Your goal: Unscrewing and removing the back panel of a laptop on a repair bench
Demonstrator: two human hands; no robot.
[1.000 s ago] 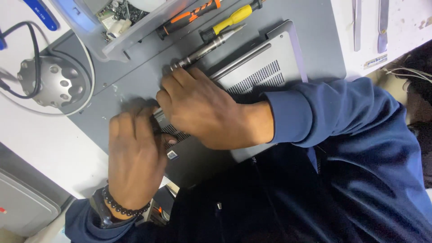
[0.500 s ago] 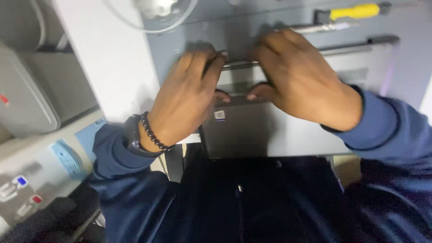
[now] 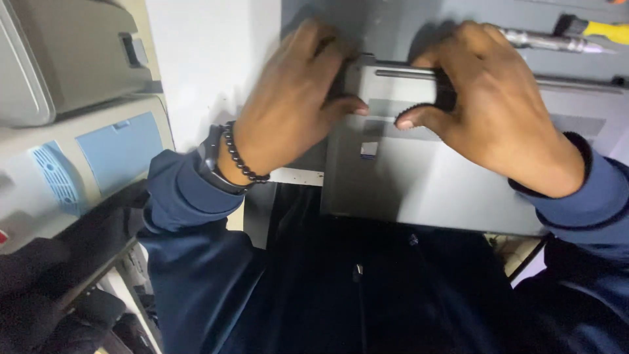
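Observation:
A grey laptop (image 3: 426, 190) lies upside down on the workbench in front of me, its underside up. My left hand (image 3: 291, 105), with a bead bracelet and a watch at the wrist, grips the laptop's far left corner. My right hand (image 3: 488, 101) holds the far edge beside it, thumb pressed on the bottom cover near a dark vent strip. The fingertips of both hands curl over the edge and are hidden. Just beyond my right hand lie a silver screwdriver (image 3: 550, 40) and a yellow-handled tool (image 3: 606, 27).
A grey work mat (image 3: 393, 26) covers the bench under the laptop. Grey plastic machine housings with a pale blue panel (image 3: 118, 147) stand at the left. Dark bags or cloth (image 3: 46, 288) lie low at the left. My dark blue jacket fills the bottom.
My view has swung left and down, so the tools slid to the top right. Both hands moved from the laptop's middle to grip its far edge, spread apart.

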